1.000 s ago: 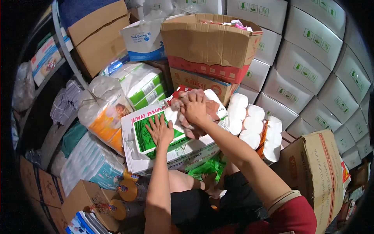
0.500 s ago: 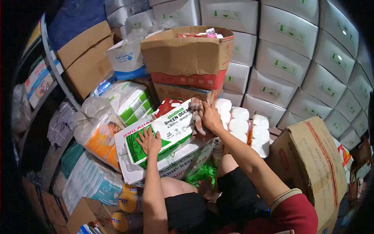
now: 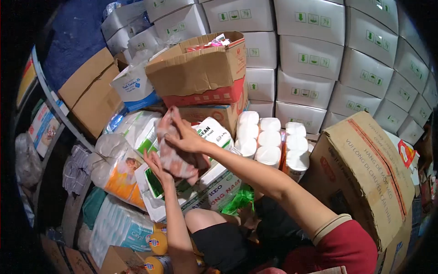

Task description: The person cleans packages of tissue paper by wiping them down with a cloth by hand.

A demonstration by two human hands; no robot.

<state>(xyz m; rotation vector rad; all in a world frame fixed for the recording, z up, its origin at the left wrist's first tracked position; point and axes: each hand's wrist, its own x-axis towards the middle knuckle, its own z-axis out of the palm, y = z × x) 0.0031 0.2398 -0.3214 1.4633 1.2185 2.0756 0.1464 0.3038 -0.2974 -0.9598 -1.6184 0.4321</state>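
My right hand (image 3: 186, 138) has its fingers on a crumpled pink-and-white cloth (image 3: 175, 157), which hangs down over the Green Ocean pack. At the cloth's lower left edge is my left hand (image 3: 159, 168), fingers stretched out and palm turned toward the cloth. The white-and-green Green Ocean pack (image 3: 212, 128) lies tilted under both hands, its middle covered by the cloth. Beneath it stands a white carton (image 3: 223, 185) with printed lettering. Part of the pack's green end shows beside my left hand.
A tall open brown carton (image 3: 191, 75) stands behind. White tissue rolls (image 3: 269, 139) are to the right, near a large brown carton (image 3: 365, 169). White boxes (image 3: 310, 59) are stacked along the back. Plastic-wrapped packs (image 3: 121, 223) and yellow-topped containers (image 3: 157, 244) lie at the left.
My right hand has moved left across the pack with the cloth, which now hangs spread out. My left hand has lifted from flat on the pack to the cloth's edge. The view has shifted.
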